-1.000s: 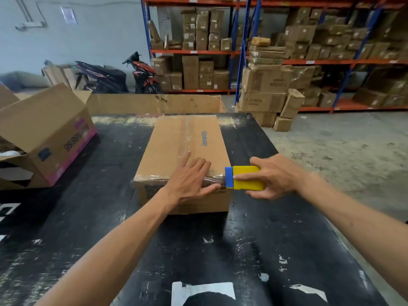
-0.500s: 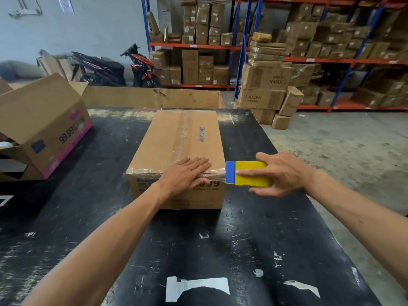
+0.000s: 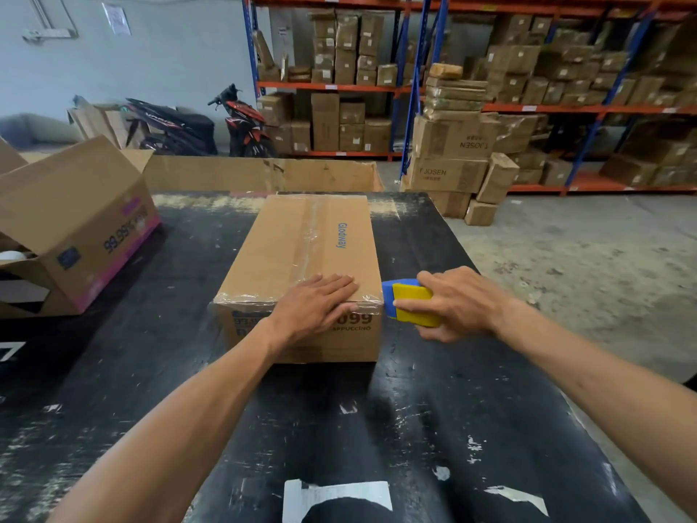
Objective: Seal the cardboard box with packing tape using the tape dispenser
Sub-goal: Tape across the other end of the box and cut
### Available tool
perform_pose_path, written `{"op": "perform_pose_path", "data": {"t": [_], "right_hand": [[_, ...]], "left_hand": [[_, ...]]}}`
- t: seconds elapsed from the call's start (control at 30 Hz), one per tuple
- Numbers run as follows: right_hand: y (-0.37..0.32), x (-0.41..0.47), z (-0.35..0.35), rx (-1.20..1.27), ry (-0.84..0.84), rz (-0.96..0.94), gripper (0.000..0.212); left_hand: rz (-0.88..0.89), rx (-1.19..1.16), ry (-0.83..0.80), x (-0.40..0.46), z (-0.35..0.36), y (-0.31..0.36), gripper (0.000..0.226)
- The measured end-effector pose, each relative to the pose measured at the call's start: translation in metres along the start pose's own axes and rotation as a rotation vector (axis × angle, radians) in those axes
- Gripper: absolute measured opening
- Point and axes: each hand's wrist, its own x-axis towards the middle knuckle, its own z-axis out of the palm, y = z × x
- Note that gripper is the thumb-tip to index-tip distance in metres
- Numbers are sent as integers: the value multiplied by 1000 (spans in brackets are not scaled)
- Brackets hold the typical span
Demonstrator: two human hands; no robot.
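A closed brown cardboard box (image 3: pixel 301 243) lies lengthwise on the black table (image 3: pixel 151 371). Clear tape runs down its top seam and across its near top edge. My left hand (image 3: pixel 318 303) lies flat, fingers together, on the box's near right corner, pressing on the tape. My right hand (image 3: pixel 456 302) grips a yellow and blue tape dispenser (image 3: pixel 405 302) just off the box's right side, at the near corner. The dispenser's blue end touches or almost touches the box's side.
An open cardboard box (image 3: pixel 79 224) with a pink stripe lies on the table's left. A flat cardboard sheet (image 3: pixel 260 173) stands behind the table. Shelves of cartons (image 3: pixel 471 145) and two motorbikes (image 3: pixel 196 124) stand farther back. The table's right edge drops to concrete floor.
My left hand went from spread fingers on the box top to lying flat over the near edge. The dispenser moved in toward the box's right side and tilted.
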Motion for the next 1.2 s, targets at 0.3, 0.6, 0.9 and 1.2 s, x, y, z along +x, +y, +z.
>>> {"op": "perform_pose_path", "data": {"t": [0.3,0.6,0.9,1.2], "right_hand": [[-36,-9,22,-192,-309,156,12],[-22,8,2,-171,-235,355,30],[-23,9,8,-182,-230,363,34],[-14,5,1,-9,-102,455,30]], "left_hand": [[19,31,43,-4,0,2,67],[124,166,262,17,21,44,59],[-8,109,415,27,36,65,40],[29,126,517,29,40,65,33]]}}
